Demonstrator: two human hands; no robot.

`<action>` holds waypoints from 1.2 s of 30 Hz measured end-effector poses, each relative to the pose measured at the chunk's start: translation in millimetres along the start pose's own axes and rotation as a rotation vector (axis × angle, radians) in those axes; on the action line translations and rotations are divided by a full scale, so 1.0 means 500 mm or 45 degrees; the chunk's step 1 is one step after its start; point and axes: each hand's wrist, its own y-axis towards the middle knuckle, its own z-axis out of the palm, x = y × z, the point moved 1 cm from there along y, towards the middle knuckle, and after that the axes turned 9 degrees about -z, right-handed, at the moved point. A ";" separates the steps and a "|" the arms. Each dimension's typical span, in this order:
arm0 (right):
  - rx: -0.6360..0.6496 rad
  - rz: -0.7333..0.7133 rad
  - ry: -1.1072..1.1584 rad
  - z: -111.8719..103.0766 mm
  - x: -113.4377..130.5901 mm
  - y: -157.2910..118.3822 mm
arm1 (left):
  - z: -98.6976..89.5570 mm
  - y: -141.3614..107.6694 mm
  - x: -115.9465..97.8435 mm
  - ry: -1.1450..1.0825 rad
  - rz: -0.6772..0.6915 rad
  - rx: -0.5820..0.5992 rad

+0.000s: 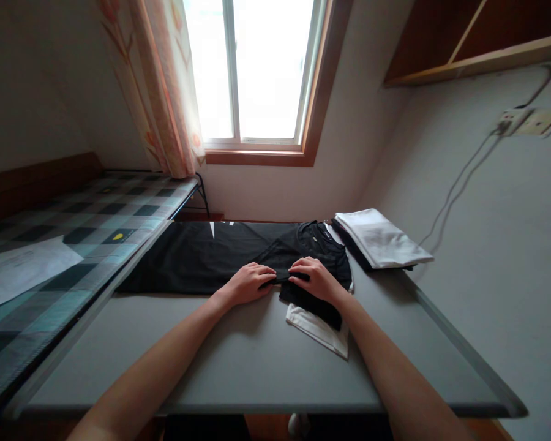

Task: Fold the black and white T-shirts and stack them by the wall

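Black shirt laid out flat across the grey table, right in front of both hands, its long body running off to the left of them and its collar just beyond the right hand! Left hand is closed on the near edge, fingers curled into the dark fabric; the right hand, close beside it, grips that same edge near the sleeve. Below the right hand, a white sleeve pokes out from under the black one. Beyond and right of the hands sits a folded white cloth on dark fabric. Far left of the hands, a paper rests on the checked bed; straight ahead of them, a bright window.
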 end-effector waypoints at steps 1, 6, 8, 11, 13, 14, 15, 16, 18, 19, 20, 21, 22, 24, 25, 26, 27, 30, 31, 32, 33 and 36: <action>0.015 -0.008 0.004 0.001 -0.001 -0.001 | 0.001 0.000 0.001 0.005 0.006 -0.011; 0.060 -0.021 0.007 0.008 -0.011 -0.006 | 0.002 -0.002 0.006 0.011 0.040 -0.068; 0.068 -0.026 0.002 0.009 -0.015 -0.007 | 0.000 -0.002 0.006 0.008 0.030 -0.083; 0.070 -0.027 -0.009 0.007 -0.016 -0.007 | -0.004 0.000 0.003 -0.002 -0.022 -0.124; 0.066 -0.022 -0.017 0.004 -0.015 -0.007 | -0.007 0.002 0.001 0.000 -0.062 -0.153; 0.066 -0.019 -0.022 0.002 -0.014 -0.006 | -0.009 0.003 0.000 0.003 -0.078 -0.163; 0.066 -0.017 -0.028 0.001 -0.013 -0.006 | -0.010 0.004 0.000 0.006 -0.088 -0.166; 0.068 -0.017 -0.035 0.000 -0.012 -0.005 | -0.011 0.004 -0.001 0.009 -0.097 -0.165; 0.070 -0.019 -0.050 -0.001 -0.008 -0.003 | -0.011 0.005 -0.001 0.014 -0.113 -0.158; 0.070 -0.023 -0.054 -0.001 -0.006 -0.003 | -0.010 0.004 -0.001 0.018 -0.120 -0.154; 0.068 -0.030 -0.057 0.000 -0.004 -0.002 | -0.009 0.004 0.000 0.022 -0.126 -0.150; 0.064 -0.038 -0.060 0.000 -0.003 -0.001 | -0.008 0.004 0.001 0.025 -0.132 -0.149; 0.058 -0.047 -0.064 0.001 -0.002 0.000 | -0.007 0.003 0.001 0.029 -0.138 -0.148; 0.043 -0.064 -0.077 0.002 -0.001 0.001 | -0.005 0.002 0.003 0.038 -0.140 -0.144; 0.035 -0.068 -0.088 0.001 -0.001 0.001 | -0.005 0.002 0.004 0.044 -0.128 -0.133; 0.028 -0.070 -0.100 0.001 -0.001 0.001 | -0.005 0.002 0.005 0.051 -0.108 -0.119; 0.024 -0.072 -0.110 0.001 -0.002 0.001 | -0.005 0.001 0.005 0.061 -0.085 -0.104; 0.003 -0.065 -0.127 0.000 -0.001 0.001 | -0.006 0.001 0.007 0.093 -0.037 -0.084; -0.011 -0.061 -0.134 0.001 0.002 0.002 | -0.006 0.001 0.007 0.102 -0.037 -0.088; -0.028 -0.058 -0.146 0.002 0.006 0.003 | -0.006 0.001 0.007 0.109 -0.040 -0.091; -0.042 -0.064 -0.161 0.004 0.012 0.006 | -0.006 0.001 0.007 0.115 -0.041 -0.092; -0.054 -0.138 -0.191 0.015 0.036 0.015 | -0.005 0.001 0.005 0.114 -0.028 -0.091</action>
